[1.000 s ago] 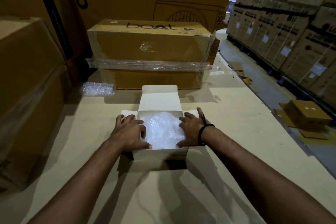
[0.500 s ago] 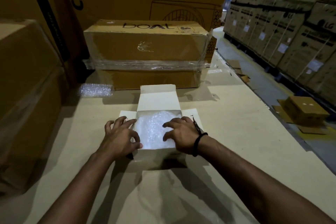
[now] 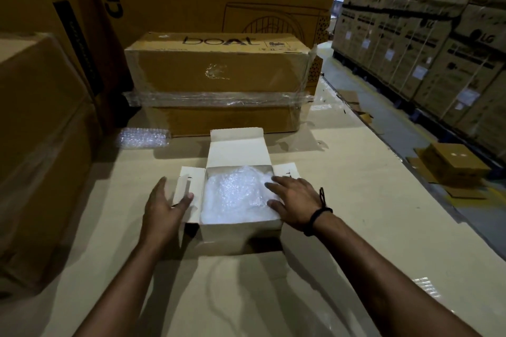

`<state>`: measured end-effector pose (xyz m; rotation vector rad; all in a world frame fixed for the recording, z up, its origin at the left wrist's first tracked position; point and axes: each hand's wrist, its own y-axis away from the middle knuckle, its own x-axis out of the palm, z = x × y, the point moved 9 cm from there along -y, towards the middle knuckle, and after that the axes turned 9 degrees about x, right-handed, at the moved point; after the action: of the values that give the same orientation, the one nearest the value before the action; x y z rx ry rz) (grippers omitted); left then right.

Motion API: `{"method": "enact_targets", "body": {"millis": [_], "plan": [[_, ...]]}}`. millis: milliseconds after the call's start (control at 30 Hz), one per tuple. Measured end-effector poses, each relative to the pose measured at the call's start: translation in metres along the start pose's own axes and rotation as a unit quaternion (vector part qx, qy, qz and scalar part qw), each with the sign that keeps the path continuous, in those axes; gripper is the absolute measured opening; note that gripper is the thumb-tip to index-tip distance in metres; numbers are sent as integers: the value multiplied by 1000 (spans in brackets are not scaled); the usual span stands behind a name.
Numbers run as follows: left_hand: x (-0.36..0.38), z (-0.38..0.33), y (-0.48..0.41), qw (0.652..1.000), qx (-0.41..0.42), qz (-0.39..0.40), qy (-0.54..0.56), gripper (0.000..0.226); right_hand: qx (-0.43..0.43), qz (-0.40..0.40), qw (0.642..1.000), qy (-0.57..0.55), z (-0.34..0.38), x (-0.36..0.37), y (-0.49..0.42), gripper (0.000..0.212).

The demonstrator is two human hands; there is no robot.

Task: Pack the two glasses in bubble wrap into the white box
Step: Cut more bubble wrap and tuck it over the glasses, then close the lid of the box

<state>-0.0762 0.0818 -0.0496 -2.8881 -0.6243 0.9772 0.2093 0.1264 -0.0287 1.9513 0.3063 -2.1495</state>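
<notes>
Far to the left of the white box [image 3: 241, 230] I see a big brown carton [image 3: 41, 131]. Behind the box on its left side, near it but apart, a small bubble wrap roll [image 3: 143, 138] lies on the beige surface [image 3: 356, 227].

Just left of the box is the left hand [image 3: 164, 210]. Its fingers are straight and a little spread, and it holds nothing. Its thumb tip touches the left side flap [image 3: 195, 210], which is folded outward.

The box stands open, with its lid flap [image 3: 238, 150] raised at the far side. Inside the box lies the bubble-wrapped bundle [image 3: 232, 197], and it fills the box nearly from wall to wall. I cannot tell through the wrap how many glasses are in it. Straight behind the box stands a taped carton [image 3: 219, 71] with "boAt" printed on top.

On the right edge of the box rests the right hand [image 3: 295, 202]. Its fingers are also straight and grip nothing. The fingertips touch the bundle and the palm lies over the right side flap [image 3: 286, 169]. A black wristband [image 3: 319, 213] is on this wrist.

Well to the right of the box, down on the floor, is a small brown box [image 3: 457, 164], and beyond it are stacked cartons [image 3: 438, 49].
</notes>
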Motion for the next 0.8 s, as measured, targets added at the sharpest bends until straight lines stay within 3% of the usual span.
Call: {"method": "enact_targets", "body": {"millis": [100, 167, 233, 300, 433, 500, 633, 800], "plan": [[16, 18, 9, 952, -187, 66, 234, 48, -2, 37, 999, 23, -2, 20, 4, 45], [16, 8, 9, 935, -189, 92, 287, 29, -7, 37, 999, 24, -1, 21, 4, 43], [10, -7, 2, 948, -140, 75, 276, 21, -9, 43, 998, 36, 0, 21, 3, 43], [9, -30, -3, 965, -74, 70, 242, 22, -8, 55, 997, 50, 0, 22, 3, 44], [34, -74, -1, 986, 85, 127, 66, 55, -8, 73, 995, 67, 1, 26, 2, 47], [60, -86, 3, 967, 169, 180, -57, 70, -7, 79, 994, 78, 1, 27, 2, 48], [105, -66, 17, 886, 200, 278, -311, 72, -1, 115, 988, 104, 3, 24, 2, 47], [108, -65, 18, 876, 210, 261, -347, 71, -19, 18, 1000, 17, 35, -14, -27, 48]]}}
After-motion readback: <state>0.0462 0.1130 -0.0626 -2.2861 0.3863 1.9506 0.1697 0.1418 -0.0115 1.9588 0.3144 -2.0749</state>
